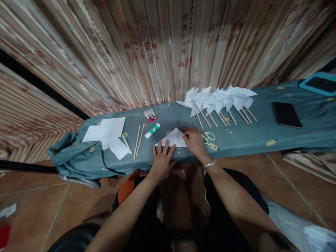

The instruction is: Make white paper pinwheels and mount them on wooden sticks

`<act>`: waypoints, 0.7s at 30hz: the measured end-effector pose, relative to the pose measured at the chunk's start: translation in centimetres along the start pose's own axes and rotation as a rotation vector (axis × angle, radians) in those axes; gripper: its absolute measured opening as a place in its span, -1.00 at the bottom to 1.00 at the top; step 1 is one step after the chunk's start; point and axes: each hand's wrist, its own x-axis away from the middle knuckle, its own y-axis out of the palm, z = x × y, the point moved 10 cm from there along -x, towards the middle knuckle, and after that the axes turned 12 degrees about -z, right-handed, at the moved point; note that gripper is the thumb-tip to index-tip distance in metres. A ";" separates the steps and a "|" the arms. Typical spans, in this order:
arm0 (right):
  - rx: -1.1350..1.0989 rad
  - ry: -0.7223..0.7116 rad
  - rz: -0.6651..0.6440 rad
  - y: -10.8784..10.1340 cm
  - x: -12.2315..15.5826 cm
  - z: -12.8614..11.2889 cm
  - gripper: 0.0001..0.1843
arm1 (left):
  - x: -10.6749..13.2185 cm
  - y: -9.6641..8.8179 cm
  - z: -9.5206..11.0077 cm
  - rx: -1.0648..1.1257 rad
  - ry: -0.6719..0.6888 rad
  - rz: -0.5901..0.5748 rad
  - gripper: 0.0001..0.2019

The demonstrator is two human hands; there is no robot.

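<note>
A white paper folded into a triangle (pixel 174 138) lies on the blue-grey cloth (pixel 262 134) of a low table. My left hand (pixel 161 160) rests flat on the paper's near edge, fingers spread. My right hand (pixel 194 141) presses down on its right corner, fingers bent together; a silver bracelet circles that wrist. Just right of this hand lie green-handled scissors (pixel 208 137).
A row of several finished white paper pinwheels on wooden sticks (pixel 219 101) lies at the back. At left are white paper sheets (pixel 106 131), loose sticks (pixel 138 140), a glue stick (pixel 152 130) and a small packet (pixel 150 114). A black phone (pixel 286 114) and a blue-cased tablet (pixel 319 84) lie right.
</note>
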 end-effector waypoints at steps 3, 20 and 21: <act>-0.057 -0.025 0.070 -0.3 -0.1 0.2 -0.77 | 0.1 0.0 0.0 0.011 0.007 0.003 -0.30; -0.037 -0.028 0.071 -0.1 -0.3 0.1 -0.79 | 0.1 0.1 0.0 0.066 -0.014 -0.003 -0.31; -0.030 -0.031 0.067 0.0 -0.3 0.1 -0.79 | 0.1 0.1 0.0 0.065 -0.017 -0.002 -0.30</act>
